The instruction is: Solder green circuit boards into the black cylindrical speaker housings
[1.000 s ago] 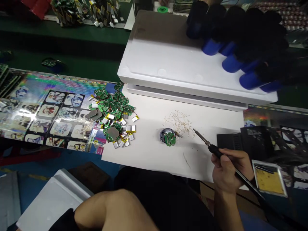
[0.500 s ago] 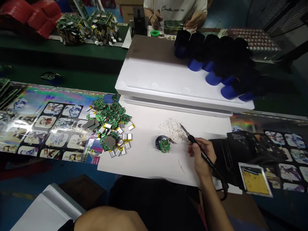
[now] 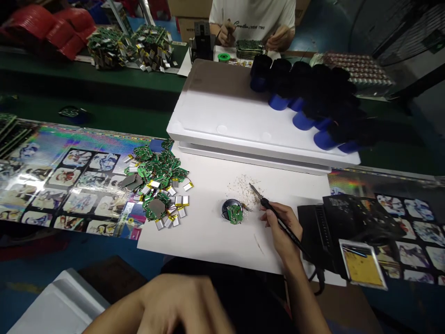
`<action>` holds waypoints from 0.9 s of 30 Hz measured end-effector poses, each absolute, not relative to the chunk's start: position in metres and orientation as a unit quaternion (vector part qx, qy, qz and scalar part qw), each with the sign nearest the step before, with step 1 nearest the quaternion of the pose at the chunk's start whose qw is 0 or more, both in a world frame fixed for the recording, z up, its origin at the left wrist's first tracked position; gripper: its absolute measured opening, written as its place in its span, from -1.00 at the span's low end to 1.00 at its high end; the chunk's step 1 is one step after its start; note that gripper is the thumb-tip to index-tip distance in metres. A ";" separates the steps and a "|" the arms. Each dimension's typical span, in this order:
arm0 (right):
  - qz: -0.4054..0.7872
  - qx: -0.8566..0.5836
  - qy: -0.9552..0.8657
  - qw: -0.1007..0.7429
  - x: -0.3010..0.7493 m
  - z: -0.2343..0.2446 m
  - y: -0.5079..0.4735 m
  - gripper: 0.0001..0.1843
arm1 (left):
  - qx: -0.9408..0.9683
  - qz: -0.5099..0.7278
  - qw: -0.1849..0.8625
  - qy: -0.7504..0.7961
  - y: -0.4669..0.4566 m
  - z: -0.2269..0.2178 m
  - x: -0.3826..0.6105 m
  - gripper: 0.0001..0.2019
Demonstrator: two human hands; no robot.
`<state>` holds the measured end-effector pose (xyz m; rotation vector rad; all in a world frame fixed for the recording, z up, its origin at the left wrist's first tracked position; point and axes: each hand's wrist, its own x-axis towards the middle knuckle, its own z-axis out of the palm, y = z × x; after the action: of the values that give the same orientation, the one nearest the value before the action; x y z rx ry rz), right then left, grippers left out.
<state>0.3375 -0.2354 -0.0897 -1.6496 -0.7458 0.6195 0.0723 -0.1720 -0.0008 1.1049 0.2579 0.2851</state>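
In my right hand (image 3: 283,227) is a black soldering iron (image 3: 278,218), its metal tip pointing up and left over small pale crumbs (image 3: 243,188) on the white sheet (image 3: 205,241). Left of that hand, a small green circuit board (image 3: 234,214) rests on a round dark case (image 3: 227,206), touched by neither hand. My left hand (image 3: 184,301) is low in front of my body, blurred and cut off by the lower edge, so its fingers do not show clearly. A pile of green circuit boards (image 3: 162,164) with silver battery cells (image 3: 181,201) lies on the sheet's left part.
A white foam box (image 3: 215,111) bearing several blue-black cups (image 3: 302,120) stands behind the sheet. On the right are a black device (image 3: 314,232) and a tray with a yellow pad (image 3: 363,269). Across the bench, a person's hands (image 3: 278,39) work beside stacked boards (image 3: 249,48).
My left hand has come into view at the bottom, where only the arm showed before. My right hand has moved the soldering iron slightly left and nearer the round case.
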 end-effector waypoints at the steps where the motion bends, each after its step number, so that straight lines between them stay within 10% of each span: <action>1: 0.267 -0.707 -0.316 0.574 0.337 -0.089 -0.235 -0.64 | 0.561 0.166 0.799 0.137 -0.164 -0.001 0.075 -0.78; 8: 0.234 -0.689 -0.321 0.606 0.337 -0.086 -0.235 -0.66 | 0.814 0.328 0.407 0.255 -0.118 -0.039 0.093 -0.86; 27: 0.206 -0.682 -0.321 0.625 0.337 -0.090 -0.236 -0.66 | 0.898 0.282 0.284 0.182 -0.117 -0.068 0.107 -0.97</action>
<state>0.3369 -0.2364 -0.0900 -1.5645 -0.7356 0.4718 0.1072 -0.1167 -0.0682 2.4036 0.4869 0.7551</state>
